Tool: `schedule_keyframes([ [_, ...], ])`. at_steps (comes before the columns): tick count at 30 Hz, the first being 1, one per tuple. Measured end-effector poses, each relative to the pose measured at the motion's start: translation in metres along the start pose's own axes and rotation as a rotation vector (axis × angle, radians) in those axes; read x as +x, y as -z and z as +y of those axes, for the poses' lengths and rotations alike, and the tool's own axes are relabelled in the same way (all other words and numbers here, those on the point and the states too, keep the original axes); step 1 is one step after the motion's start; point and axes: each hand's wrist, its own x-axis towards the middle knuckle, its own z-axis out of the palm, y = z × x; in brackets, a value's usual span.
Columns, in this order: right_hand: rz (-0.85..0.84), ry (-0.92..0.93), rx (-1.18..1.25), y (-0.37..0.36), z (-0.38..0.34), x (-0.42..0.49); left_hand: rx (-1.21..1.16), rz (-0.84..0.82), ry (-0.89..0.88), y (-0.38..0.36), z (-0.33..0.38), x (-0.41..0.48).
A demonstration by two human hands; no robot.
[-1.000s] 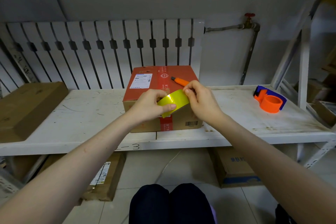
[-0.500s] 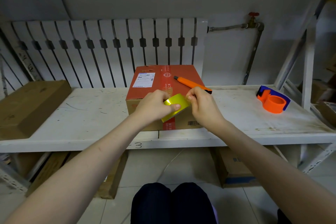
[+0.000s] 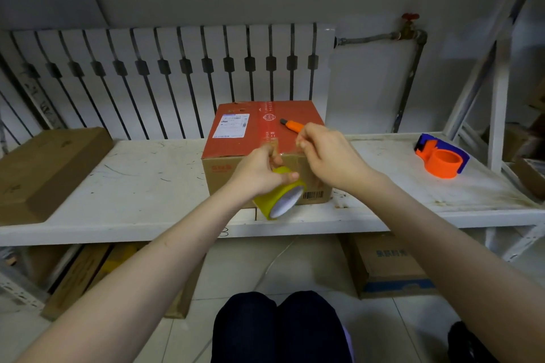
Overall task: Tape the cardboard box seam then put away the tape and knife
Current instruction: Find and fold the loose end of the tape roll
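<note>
A cardboard box [image 3: 236,141] with a red top and a white label stands on the white shelf [image 3: 141,186]. An orange utility knife [image 3: 290,125] lies on the box top, partly hidden behind my right hand. My left hand [image 3: 262,171] grips a yellow tape roll [image 3: 280,196] in front of the box's near face. My right hand [image 3: 327,153] pinches the clear free end of the tape, stretched between both hands just above the box's front top edge.
An orange and blue tape dispenser [image 3: 442,156] sits on the shelf at the right. A flat brown box [image 3: 44,168] lies at the left. A radiator [image 3: 177,74] stands behind. More boxes [image 3: 386,265] rest on the floor under the shelf.
The roll has dropped lower in my left hand and turned. My right hand has pulled a strip of tape loose and lifted it toward the box's top edge.
</note>
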Motion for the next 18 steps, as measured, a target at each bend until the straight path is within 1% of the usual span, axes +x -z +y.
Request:
schedule_keyframes([
  [2,-0.057,-0.044,0.017,0.0,0.0,-0.002,-0.067,-0.02,0.005,-0.003,-0.003,-0.001],
  [4,-0.064,-0.064,0.038,0.001,0.0,-0.002,-0.122,-0.028,0.001,-0.003,-0.008,-0.001],
  [7,-0.084,-0.074,0.071,0.003,-0.001,-0.001,-0.235,0.006,-0.031,-0.001,-0.012,-0.003],
  [11,-0.124,-0.072,0.07,0.003,-0.001,0.002,-0.419,0.033,-0.015,0.0,-0.012,-0.006],
  [15,-0.15,-0.036,0.056,0.003,-0.001,0.001,-0.51,0.042,0.028,0.0,-0.014,-0.008],
  [18,-0.131,-0.013,0.074,0.003,-0.003,-0.001,-0.498,0.072,0.039,0.0,-0.015,-0.005],
])
